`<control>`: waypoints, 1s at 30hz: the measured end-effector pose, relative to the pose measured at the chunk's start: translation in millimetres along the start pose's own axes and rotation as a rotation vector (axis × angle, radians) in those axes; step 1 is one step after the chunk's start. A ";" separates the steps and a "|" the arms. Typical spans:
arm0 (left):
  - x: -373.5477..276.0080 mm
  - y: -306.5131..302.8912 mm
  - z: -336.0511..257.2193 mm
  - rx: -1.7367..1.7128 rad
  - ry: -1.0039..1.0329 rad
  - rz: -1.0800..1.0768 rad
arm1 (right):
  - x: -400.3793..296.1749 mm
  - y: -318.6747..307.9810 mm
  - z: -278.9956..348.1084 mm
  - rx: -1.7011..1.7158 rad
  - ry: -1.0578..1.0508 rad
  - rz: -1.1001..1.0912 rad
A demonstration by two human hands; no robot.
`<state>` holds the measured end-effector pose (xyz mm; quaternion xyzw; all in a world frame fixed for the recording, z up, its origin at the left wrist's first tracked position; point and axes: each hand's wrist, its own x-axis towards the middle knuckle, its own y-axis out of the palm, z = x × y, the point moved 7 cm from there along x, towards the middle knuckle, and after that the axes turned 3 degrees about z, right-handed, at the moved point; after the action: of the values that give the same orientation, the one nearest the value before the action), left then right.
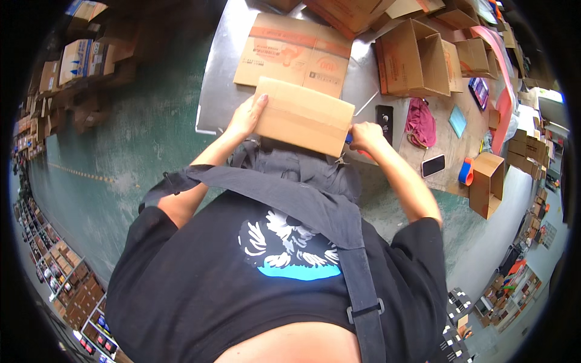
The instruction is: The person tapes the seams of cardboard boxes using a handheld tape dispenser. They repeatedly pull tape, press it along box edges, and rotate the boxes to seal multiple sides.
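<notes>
A plain cardboard box (304, 115) with a taped seam is held at the near edge of the metal-topped table. My left hand (248, 114) grips its left end, the thumb on the upper face. At the box's right end my right hand (365, 136) is closed around something blue and red, perhaps a tape dispenser; most of that thing is hidden by the fingers and the box. Just beyond lies a larger printed carton (295, 54) with an orange band, its near edge behind the box.
Open cardboard boxes (404, 61) stand at the back right. On the right lie a black phone-like item (384, 120), a pink cloth (420, 122), a white-screened phone (433, 166) and a blue-and-orange tape roll (465, 171), beside a small open box (486, 186).
</notes>
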<state>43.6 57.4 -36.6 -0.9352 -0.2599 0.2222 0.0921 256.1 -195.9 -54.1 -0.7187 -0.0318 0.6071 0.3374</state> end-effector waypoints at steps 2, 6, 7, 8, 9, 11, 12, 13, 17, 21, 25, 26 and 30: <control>-1.8 -5.2 3.4 -0.025 -0.031 -0.007 | -35.1 -29.4 -33.8 0.588 0.103 -0.452; -8.5 0.3 -3.3 -0.066 -0.047 0.047 | -68.1 -4.4 -46.6 2.284 -0.344 -0.979; -7.3 1.2 -9.9 -0.075 -0.028 0.058 | -48.4 15.3 -29.2 2.784 -0.413 -0.941; -8.2 -1.4 -10.5 -0.063 -0.041 0.066 | -45.3 6.4 -1.9 3.156 -0.597 -0.794; -1.4 0.5 8.9 -0.107 -0.029 0.086 | -41.3 -2.9 16.0 3.222 -0.784 -0.740; -7.1 0.7 -7.6 -0.212 -0.106 0.188 | -11.6 21.1 30.3 3.123 -0.618 -0.904; -11.2 3.2 -17.8 -0.296 -0.125 0.239 | 4.0 36.8 28.6 3.099 -0.529 -1.036; -13.4 8.3 -21.4 -0.412 -0.224 0.299 | 7.0 38.6 33.5 3.115 -0.515 -0.989; -10.5 12.7 -26.8 -0.567 -0.386 0.409 | 52.8 90.7 28.1 3.111 -0.252 -1.060; -51.4 -20.5 -88.9 -0.506 -0.390 0.431 | -49.8 8.3 35.1 3.197 -0.281 -0.702; -60.4 -58.4 -285.7 -0.091 0.479 0.496 | -195.7 -133.7 -61.9 2.448 -0.732 -1.349; -49.6 -66.8 -336.4 0.055 0.728 0.391 | -219.9 -182.7 -92.2 2.392 -1.011 -1.383; 30.4 -143.9 -464.5 0.480 1.101 -0.637 | -277.0 -340.9 -163.4 2.236 -1.481 -1.560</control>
<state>218.1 169.1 404.4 -0.7436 -0.3813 -0.2725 0.4768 454.1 -132.4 365.9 0.5349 -0.0854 0.2080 0.8144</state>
